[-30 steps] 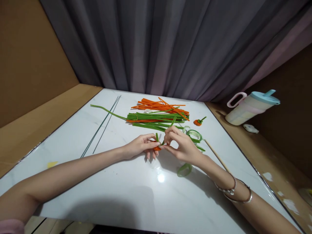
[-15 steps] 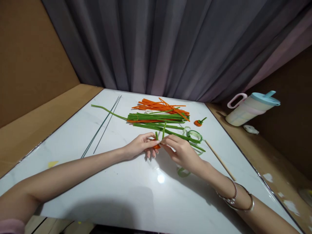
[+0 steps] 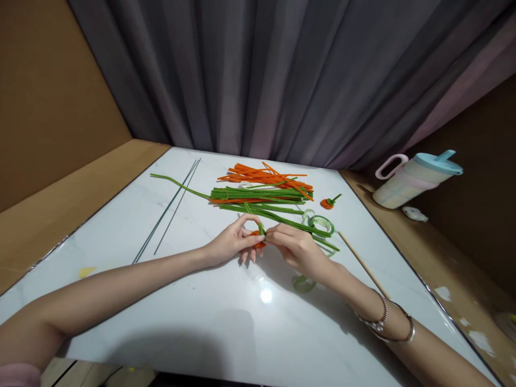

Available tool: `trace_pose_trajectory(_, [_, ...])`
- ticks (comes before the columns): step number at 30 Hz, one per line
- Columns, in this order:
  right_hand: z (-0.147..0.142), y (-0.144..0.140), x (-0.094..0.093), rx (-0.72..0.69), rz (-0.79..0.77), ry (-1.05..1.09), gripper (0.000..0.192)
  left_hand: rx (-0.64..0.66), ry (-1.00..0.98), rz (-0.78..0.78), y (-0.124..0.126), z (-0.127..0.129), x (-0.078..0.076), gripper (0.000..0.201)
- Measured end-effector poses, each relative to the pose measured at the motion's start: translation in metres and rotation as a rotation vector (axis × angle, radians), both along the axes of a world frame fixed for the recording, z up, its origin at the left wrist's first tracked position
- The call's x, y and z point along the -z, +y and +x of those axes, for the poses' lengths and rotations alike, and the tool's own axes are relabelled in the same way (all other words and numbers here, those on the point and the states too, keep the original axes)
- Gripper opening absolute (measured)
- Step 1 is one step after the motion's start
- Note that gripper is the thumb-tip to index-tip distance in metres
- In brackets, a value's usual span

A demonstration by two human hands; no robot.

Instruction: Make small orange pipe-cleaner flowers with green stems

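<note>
Both hands [image 3: 264,242] apparently pinching small orange-green piece [image 3: 258,236].

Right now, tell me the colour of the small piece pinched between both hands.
Orange, with a green stem, best in the head view.

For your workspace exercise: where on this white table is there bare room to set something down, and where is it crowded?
Free: the near strip of the table between the two forearms, and the left side between the thin wires and the table's edge. Crowded: the far middle, with the pipe cleaner pile, the tape rolls, and both hands on the small orange piece.
</note>
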State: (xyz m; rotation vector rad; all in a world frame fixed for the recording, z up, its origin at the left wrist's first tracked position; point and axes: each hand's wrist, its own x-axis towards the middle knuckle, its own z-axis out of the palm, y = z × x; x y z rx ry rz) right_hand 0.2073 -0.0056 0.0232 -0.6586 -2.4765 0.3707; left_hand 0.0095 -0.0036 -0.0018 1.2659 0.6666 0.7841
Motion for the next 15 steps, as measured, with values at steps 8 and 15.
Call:
trace_pose_trajectory(8, [0.003, 0.0023, -0.0012, -0.075, 0.06, -0.009, 0.033, 0.002, 0.028, -0.006, -0.0026, 0.0004, -0.0032, 0.036])
trace_pose_trajectory(15, [0.0005, 0.0031, 0.0033, -0.037, 0.085, 0.009, 0.026, -0.044, 0.043, 0.029, -0.0025, 0.0003, -0.0036, 0.035])
